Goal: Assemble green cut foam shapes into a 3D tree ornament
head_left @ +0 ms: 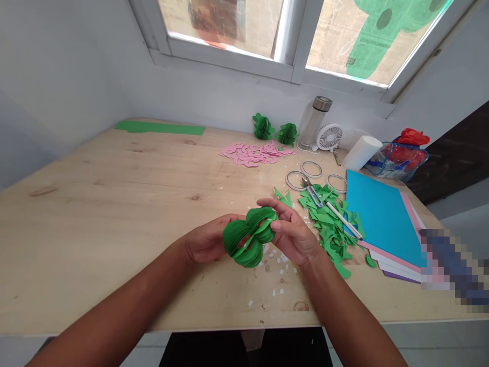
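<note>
1. A pale wooden tabletop (114, 214) stands against a white wall (221, 92), below a window (300, 41) covered with printed paper.
2. The left hand (208, 237) is half curled, supporting a fanned green paper ornament (235, 235) from its left side; most of its fingers are hidden behind the layers.
3. The right hand (294, 237) grips the ornament's right edge, thumb on the near face, index finger stretched out past the back (the other fingers are partly hidden).
4. The ornament, many-layered and lobed, sits between both hands, over the front part of the table, with white paper bits (281, 272) scattered nearby.
5. At the back right, a clear blue-trimmed bag (395, 162) contains crumpled red material (412, 137), some of it bulging out at the top.
6. A transparent bottle (308, 127) with a metallic lid stands upright by the wall; whether it holds liquid I cannot tell. A small white fan (329, 136) is just beside it.
7. Green paper scraps (330, 232) lie right of the right hand, with thread snips (315, 195) and a white pen (343, 220) resting on them.
</note>
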Available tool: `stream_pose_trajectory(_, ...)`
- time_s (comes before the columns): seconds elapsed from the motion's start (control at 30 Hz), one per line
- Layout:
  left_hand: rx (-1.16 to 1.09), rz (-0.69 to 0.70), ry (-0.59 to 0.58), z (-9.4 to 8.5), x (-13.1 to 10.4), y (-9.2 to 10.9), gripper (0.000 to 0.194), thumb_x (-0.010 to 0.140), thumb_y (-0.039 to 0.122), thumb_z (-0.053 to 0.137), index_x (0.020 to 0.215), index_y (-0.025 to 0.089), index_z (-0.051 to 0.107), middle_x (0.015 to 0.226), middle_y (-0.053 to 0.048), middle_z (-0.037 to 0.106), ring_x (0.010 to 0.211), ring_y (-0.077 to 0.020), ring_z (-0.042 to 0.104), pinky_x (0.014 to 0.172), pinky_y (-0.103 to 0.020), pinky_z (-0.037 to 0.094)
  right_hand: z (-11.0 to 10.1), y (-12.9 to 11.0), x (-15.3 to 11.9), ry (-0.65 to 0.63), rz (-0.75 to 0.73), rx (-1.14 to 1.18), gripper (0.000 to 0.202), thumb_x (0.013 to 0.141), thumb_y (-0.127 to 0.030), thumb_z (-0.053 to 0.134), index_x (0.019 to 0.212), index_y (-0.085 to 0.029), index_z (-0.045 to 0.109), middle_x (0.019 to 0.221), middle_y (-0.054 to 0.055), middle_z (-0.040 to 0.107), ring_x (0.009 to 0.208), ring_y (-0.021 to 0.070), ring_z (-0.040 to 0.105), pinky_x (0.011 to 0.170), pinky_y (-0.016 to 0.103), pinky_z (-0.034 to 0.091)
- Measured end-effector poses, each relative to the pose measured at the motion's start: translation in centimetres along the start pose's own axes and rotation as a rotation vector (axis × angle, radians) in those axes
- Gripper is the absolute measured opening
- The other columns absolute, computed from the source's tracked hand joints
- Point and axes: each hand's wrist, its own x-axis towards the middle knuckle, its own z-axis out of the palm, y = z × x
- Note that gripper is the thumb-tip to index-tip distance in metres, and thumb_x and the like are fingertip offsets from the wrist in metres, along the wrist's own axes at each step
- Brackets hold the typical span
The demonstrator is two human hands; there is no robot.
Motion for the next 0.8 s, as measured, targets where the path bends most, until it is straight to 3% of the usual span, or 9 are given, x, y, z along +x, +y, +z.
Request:
stream_pose_trajectory(0.23,0.040,0.062,-0.034,0.28,0.20,0.27,0.027,0.066,0.036,0.076,0.081,0.014,0.069,0.067,-0.001,0.062,0.057,-0.0099,0.051,0.056,-0.023,0.042,-0.52,0.16,0.27,0.025,-0.019,-0.069,0.039,0.067,-0.018,0.073,0.105,-0.022,0.066,0.087,0.001,0.068,0.078,0.0137,0.063,0.071,0.025,0.049)
stream_pose_trajectory(0.47,0.021,0.036,0.013,-0.03,0.41,0.23,0.040,0.066,0.031,0.078,0.101,0.015,0.065,0.083,-0.007,0.069,0.065,-0.0141,0.061,0.061,-0.025,0.045,-0.39,0.10,0.44,0.081,-0.043,-0.141,0.039,0.066,-0.017,0.070,0.104,-0.022,0.066,0.086,0.001,0.068,0.076,0.0135,0.060,0.071,0.025,0.046)
stream_pose_trajectory(0.8,0.087,0.102,0.184,0.07,0.67,0.10,0.040,0.060,0.029,0.083,0.091,0.015,0.060,0.078,-0.007,0.071,0.065,-0.0157,0.065,0.058,-0.024,0.048,-0.38,0.55,0.84,0.232,-0.151,-0.348,0.042,0.065,-0.018,0.067,0.106,-0.024,0.063,0.080,-0.002,0.064,0.072,0.0126,0.057,0.067,0.024,0.045)
